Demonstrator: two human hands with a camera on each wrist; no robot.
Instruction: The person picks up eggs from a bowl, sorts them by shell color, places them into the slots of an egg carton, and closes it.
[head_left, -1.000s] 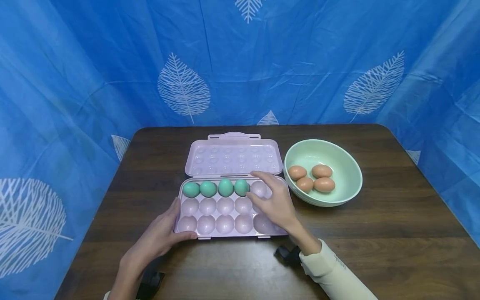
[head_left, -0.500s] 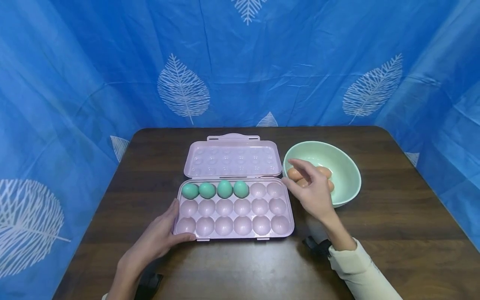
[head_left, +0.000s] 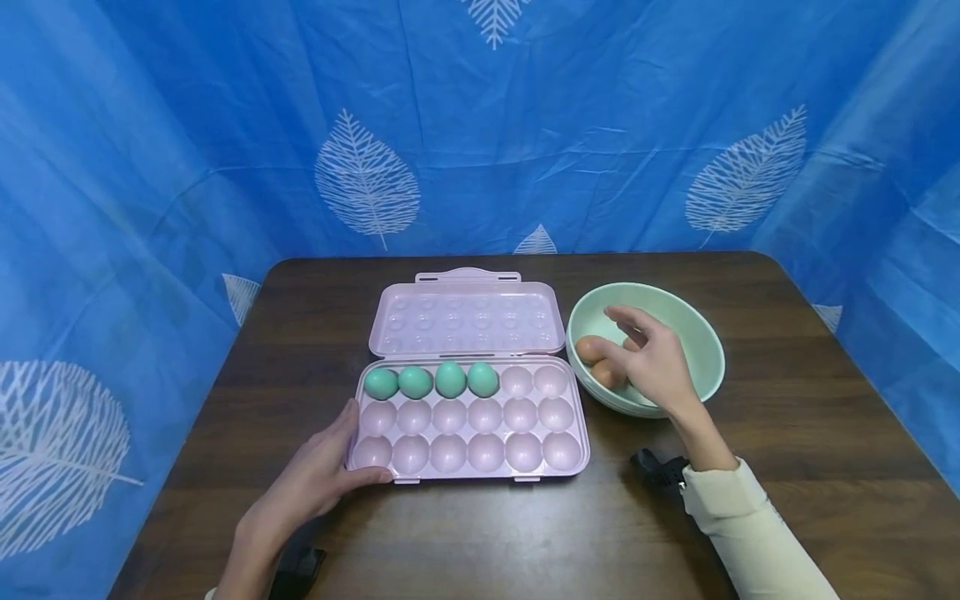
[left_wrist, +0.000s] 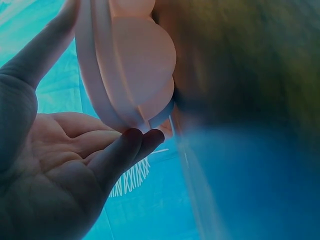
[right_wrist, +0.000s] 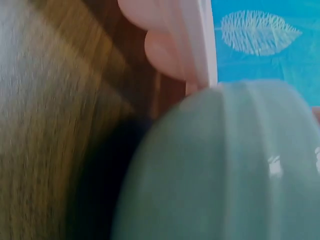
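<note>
A pale pink egg carton (head_left: 504,433) lies unfolded on the table, its lid (head_left: 465,312) laid back. Several green eggs (head_left: 450,379) fill the left part of its far row; the other cups hold nothing. My left hand (head_left: 322,467) holds the near left corner between thumb and fingers; the left wrist view shows fingertips against the carton's edge (left_wrist: 142,65). My right hand (head_left: 652,362) reaches into a light green bowl (head_left: 693,342), thumb and fingers apart above brown eggs (head_left: 590,348), partly covering them. In the right wrist view, the bowl's outer wall (right_wrist: 200,170) hides most of the hand.
The bowl stands close against the carton's right side. A dark wooden table (head_left: 810,467) lies under everything. Behind it and at both sides hangs a blue cloth (head_left: 570,125) with white leaf prints.
My right hand has moved right from above the carton to inside the bowl, its fingers still apart. The left hand keeps its hold on the carton's corner.
</note>
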